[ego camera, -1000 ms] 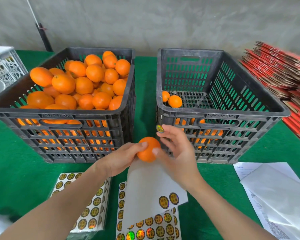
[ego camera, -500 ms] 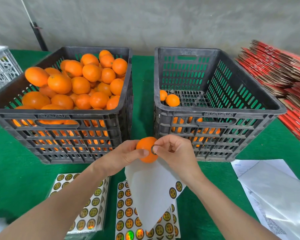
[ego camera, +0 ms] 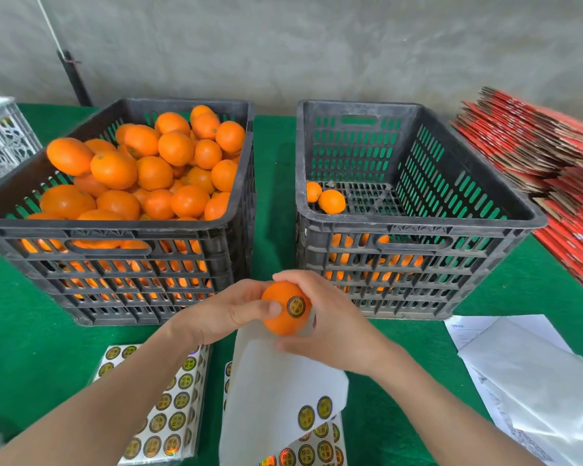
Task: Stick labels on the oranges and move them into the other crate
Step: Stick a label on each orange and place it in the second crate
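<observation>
Both hands hold one orange point(ego camera: 278, 314) in front of the two black crates. A round gold-and-black label point(ego camera: 296, 306) is stuck on its right face. My left hand point(ego camera: 226, 312) grips the orange from the left, thumb across its front. My right hand point(ego camera: 330, 327) cups it from the right and over the top. The left crate point(ego camera: 122, 230) is heaped with oranges point(ego camera: 148, 169). The right crate point(ego camera: 414, 227) holds a few oranges point(ego camera: 330, 201) on its floor, with more showing through its front wall.
Label sheets point(ego camera: 169, 418) lie on the green table below my arms, and a mostly peeled white backing sheet point(ego camera: 276, 381) lies under my hands. White papers point(ego camera: 525, 375) lie at the right, red flattened cartons point(ego camera: 552, 156) at the far right, a white crate point(ego camera: 4, 136) at the far left.
The label went from my right fingertips onto the orange. My right hand then slid round the fruit's right side, leaving the label uncovered.
</observation>
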{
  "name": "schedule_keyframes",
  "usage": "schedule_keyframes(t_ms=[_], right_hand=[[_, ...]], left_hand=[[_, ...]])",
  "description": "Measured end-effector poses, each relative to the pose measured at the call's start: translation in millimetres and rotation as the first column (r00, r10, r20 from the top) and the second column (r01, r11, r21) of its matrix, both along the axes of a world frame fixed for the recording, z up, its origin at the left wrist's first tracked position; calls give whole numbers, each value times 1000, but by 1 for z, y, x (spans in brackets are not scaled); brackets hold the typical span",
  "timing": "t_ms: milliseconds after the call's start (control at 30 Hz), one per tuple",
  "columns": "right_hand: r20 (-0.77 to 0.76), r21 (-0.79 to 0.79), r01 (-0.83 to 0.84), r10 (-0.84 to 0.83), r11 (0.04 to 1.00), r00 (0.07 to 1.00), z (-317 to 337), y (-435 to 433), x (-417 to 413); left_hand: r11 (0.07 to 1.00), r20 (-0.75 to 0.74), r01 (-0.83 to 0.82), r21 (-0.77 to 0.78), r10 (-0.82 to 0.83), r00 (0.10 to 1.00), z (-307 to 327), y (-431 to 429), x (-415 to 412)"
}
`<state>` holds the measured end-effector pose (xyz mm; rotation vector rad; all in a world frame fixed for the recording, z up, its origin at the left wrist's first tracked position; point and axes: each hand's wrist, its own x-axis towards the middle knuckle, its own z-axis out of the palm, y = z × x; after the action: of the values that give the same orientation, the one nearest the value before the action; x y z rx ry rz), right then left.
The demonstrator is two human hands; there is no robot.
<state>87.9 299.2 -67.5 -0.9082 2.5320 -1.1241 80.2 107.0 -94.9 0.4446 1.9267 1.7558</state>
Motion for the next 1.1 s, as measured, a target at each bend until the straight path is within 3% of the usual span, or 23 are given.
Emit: schedule_keyframes(t_ms=[67, 167, 233, 300, 367, 433, 533, 600, 667, 700, 767, 800, 867, 967, 1033, 1100], right_hand=[[-125, -18, 30, -32, 999, 992, 3, -4, 4], [-156, -259, 129, -173, 957, 973, 29, 0, -10], [-168, -397, 237, -325, 886, 931, 56, 11, -41], [-241, -374, 325, -430, 868, 870, 80, 24, -89], [-272, -159, 398, -427, 904, 862, 92, 36, -144], [-289, 212, 402, -336, 891, 896, 90, 48, -193], [-222, 726, 231, -98, 648, 970, 74, 57, -241], [-149, 880, 132, 2, 457, 989, 62, 61, -262], [-117, 924, 99, 27, 369, 993, 52, 60, -278], [-107, 935, 88, 38, 343, 994, 46, 59, -285], [-88, 952, 65, 63, 299, 994, 30, 57, -294], [-68, 958, 47, 65, 283, 996, 20, 56, -295], [-51, 940, 41, 23, 338, 998, -1, 57, -297], [37, 916, -44, 27, 399, 999, -26, 54, -298], [168, 919, -179, 61, 351, 984, -29, 45, -295], [196, 908, -205, 60, 366, 979, -21, 38, -296]], left_hand=[[1000, 19, 1, -20, -1, 1000, -3, -4, -1], [973, 55, -56, -223, 70, 996, -11, -9, -6], [919, 60, -93, -383, 125, 990, -25, -8, -10], [827, -56, -110, -552, 94, 994, -41, -3, -11], [715, -287, -188, -673, -18, 958, -51, 1, -10], [715, -469, -321, -621, -10, 883, -40, 2, -7], [796, -724, -514, -319, 146, 674, 7, -1, 1], [768, -864, -626, -136, 218, 455, 40, -9, 2], [667, -924, -744, -43, 257, 284, 64, -23, -5], [589, -928, -808, -35, 281, 245, 72, -33, -12], [439, -884, -888, -139, 350, 311, 81, -56, -31], [392, -847, -889, -236, 366, 386, 82, -67, -42], [337, -752, -835, -435, 375, 543, 79, -88, -63], [347, -650, -741, -575, 355, 672, 74, -104, -87], [357, -627, -694, -625, 300, 719, 72, -107, -101], [357, -599, -638, -682, 228, 767, 72, -106, -113]])
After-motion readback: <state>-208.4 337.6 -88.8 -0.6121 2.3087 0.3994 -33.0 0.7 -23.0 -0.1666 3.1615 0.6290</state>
